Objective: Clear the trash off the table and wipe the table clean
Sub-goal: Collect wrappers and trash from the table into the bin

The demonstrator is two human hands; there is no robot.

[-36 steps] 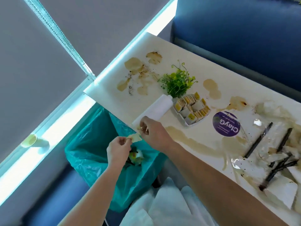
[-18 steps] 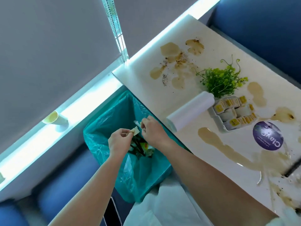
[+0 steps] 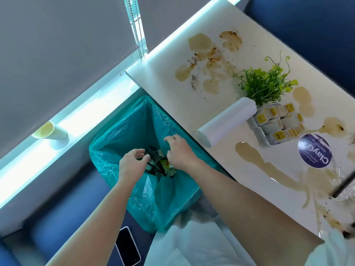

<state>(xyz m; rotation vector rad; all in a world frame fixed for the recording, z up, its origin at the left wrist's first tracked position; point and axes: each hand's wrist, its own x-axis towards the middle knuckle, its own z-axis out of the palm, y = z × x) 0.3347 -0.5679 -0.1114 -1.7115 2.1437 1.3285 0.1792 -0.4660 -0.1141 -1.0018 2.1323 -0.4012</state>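
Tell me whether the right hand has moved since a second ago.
Yes. The right hand has moved from the near end of the white paper roll, off the table edge, to above the teal-lined trash bin.

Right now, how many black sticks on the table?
1: a black stick at the right frame edge of the table, beside crumpled clear plastic. More may lie outside the frame.

A café-like booth: blue bench seats (image 3: 57, 217), sachet tray (image 3: 269, 140) on table (image 3: 163, 77)
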